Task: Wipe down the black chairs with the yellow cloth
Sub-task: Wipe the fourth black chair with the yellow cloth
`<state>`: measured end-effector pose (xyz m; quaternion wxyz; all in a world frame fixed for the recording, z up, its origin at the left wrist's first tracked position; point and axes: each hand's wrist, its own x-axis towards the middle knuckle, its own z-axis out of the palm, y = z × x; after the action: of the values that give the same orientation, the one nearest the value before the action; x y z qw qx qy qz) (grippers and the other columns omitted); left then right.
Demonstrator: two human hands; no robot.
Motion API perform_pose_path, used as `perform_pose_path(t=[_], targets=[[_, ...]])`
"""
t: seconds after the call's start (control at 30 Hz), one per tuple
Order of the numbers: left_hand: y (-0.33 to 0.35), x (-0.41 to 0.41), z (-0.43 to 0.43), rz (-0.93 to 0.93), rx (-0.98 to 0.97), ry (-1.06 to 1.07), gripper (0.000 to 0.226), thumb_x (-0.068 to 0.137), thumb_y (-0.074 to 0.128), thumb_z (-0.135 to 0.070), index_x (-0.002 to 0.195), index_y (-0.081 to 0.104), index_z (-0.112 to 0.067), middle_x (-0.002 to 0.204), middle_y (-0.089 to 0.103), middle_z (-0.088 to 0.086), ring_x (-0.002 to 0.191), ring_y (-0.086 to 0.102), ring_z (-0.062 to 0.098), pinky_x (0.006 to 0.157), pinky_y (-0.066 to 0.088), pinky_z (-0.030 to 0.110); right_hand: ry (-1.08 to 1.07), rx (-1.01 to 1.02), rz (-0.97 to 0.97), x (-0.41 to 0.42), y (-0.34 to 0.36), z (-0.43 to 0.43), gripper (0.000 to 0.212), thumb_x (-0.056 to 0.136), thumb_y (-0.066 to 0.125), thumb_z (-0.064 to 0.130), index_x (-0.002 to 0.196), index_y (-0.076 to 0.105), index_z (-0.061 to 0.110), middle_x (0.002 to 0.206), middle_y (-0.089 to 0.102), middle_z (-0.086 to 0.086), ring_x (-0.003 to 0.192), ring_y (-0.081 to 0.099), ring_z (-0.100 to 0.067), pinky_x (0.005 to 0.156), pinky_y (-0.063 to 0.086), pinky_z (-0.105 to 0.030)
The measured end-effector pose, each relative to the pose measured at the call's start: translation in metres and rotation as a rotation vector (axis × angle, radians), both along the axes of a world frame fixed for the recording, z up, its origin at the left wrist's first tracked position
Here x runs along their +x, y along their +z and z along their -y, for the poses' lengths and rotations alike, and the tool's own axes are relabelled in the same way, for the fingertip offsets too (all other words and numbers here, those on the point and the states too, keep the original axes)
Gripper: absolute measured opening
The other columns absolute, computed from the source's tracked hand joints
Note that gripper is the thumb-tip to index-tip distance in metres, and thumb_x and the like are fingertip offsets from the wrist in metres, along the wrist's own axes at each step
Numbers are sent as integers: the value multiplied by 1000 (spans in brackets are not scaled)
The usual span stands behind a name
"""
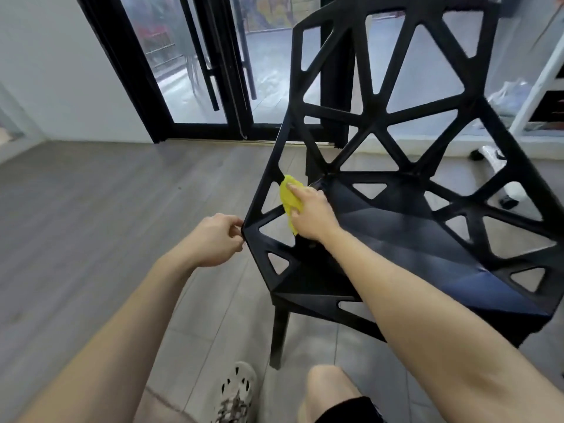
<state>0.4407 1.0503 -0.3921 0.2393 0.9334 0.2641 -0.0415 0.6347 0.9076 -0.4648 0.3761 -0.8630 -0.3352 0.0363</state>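
chair (412,227): hard black plastic, smooth, low sheen on seat. cloth (288,195): soft yellow fabric, matt, creased. floor (91,193): grey wood-grain planks, matt. door frame (143,87): black, smooth, material unclear. glass (189,96): glossy, hazy.

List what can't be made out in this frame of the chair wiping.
1. Head view: much of the yellow cloth lies under the right hand, so its grip, pinching or only pressing, is unclear.
2. Head view: the black chair and the right forearm hide the chair's other legs; only one front leg shows.
3. Head view: the scene beyond the glass doors is blurred.
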Motion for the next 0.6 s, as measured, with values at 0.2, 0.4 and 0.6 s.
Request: perform_pose_path(t=[0.2,0.4,0.6], targets=[[7,8,-6,-64,37,-74,40,97,55,-8,125,76,-27,109,81,-2,107,73,23,99,60,41,24,-37,69,33,13,18,51,93,60,16,141,65,32,138,65,-2,126,62,-25,104,47,-29],[12,11,-6,-109,67,-89,38,95,53,-12,123,75,-26,107,80,0,105,71,27,94,60,43,126,188,179,7,27,-41,71,93,51,-1,153,51,37,159,42,1,140,42,-28,112,39,-39],[3,-2,-6,-94,94,-136,47,94,54,-15,139,63,-25,120,76,-5,107,72,20,99,60,41,61,-27,65,37,1,18,63,90,52,-3,140,67,33,145,58,-1,134,54,-26,116,43,-36]])
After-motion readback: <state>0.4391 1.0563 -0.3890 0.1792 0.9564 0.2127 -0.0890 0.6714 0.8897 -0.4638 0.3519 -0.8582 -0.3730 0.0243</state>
